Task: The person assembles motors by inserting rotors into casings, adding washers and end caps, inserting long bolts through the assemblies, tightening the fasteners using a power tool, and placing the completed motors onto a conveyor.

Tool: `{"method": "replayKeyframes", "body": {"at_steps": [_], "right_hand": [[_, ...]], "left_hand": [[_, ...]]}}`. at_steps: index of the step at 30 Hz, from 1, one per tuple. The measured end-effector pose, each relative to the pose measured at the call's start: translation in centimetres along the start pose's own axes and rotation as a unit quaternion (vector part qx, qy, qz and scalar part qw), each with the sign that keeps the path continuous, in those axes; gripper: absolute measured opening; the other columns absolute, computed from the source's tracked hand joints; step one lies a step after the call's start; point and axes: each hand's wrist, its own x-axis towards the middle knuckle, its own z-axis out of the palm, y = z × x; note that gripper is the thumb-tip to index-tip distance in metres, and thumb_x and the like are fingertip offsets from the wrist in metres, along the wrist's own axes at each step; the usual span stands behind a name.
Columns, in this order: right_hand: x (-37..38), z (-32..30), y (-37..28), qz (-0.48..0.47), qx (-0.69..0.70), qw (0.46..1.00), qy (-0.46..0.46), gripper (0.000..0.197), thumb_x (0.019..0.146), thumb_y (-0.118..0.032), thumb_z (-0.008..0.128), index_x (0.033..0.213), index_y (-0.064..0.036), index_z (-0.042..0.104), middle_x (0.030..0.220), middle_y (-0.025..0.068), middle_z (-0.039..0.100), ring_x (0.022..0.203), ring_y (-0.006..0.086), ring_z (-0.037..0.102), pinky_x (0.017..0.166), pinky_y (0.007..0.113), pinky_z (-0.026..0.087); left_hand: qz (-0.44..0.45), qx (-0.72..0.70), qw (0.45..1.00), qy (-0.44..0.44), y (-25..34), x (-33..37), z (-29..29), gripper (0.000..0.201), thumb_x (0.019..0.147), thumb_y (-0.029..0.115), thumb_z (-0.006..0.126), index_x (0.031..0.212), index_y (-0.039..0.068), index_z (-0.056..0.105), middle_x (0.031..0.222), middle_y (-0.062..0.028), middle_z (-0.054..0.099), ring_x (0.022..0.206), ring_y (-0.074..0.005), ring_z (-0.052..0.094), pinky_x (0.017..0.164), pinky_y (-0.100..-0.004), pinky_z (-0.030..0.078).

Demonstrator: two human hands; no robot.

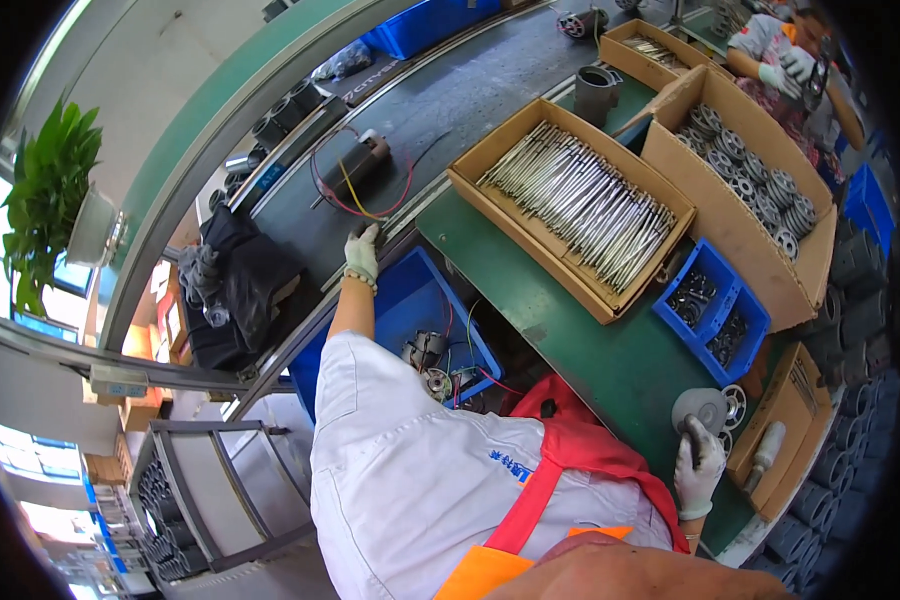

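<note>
My left hand (362, 254), in a white glove with dark fingertips, reaches to the near edge of the conveyor. Its fingers look curled beside the wire ends of a motor; whether a wire is between them is too small to tell. That motor (357, 168), a dark cylinder with red, yellow and dark wires, lies on the belt just beyond. At the green bench's right end, my gloved right hand (700, 468) has its fingers closed on the edge of a round grey part (698, 408). A spoked metal end cover (734, 405) is next to it.
A cardboard box of metal shafts (580, 205) stands on the green bench (490, 270). Beyond are a box of metal end covers (740, 170), a blue small-parts bin (712, 312) and a box with a white bottle (767, 450). A blue crate (420, 275) with wired motors sits below my left arm.
</note>
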Motion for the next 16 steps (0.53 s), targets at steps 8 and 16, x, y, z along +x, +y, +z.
{"method": "replayKeyframes", "body": {"at_steps": [8, 16], "right_hand": [[-1.5, 0.2, -1.1, -0.003, -0.012, 1.0, 0.015, 0.03, 0.085, -0.014, 0.065, 0.113, -0.0063, 0.068, 0.101, 0.0152, 0.07, 0.091, 0.0327, 0.065, 0.085, 0.043, 0.05], [-4.7, 1.1, -0.9, -0.086, 0.025, 0.991, 0.098, 0.035, 0.089, -0.032, 0.063, 0.115, -0.0091, 0.069, 0.086, 0.0089, 0.07, 0.079, 0.024, 0.067, 0.071, 0.039, 0.052]], "left_hand": [[0.269, 0.126, 0.954, 0.039, 1.8, -16.1, 7.9, 0.045, 0.094, 0.002, 0.061, 0.136, -0.003, 0.044, 0.133, -0.0162, 0.053, 0.12, -0.0241, 0.052, 0.106, -0.0348, 0.04], [0.341, 0.017, 0.695, -0.633, -4.0, -35.8, 22.0, 0.039, 0.093, 0.011, 0.067, 0.129, 0.001, 0.054, 0.107, -0.0157, 0.062, 0.087, -0.0223, 0.063, 0.076, -0.0336, 0.055]]}}
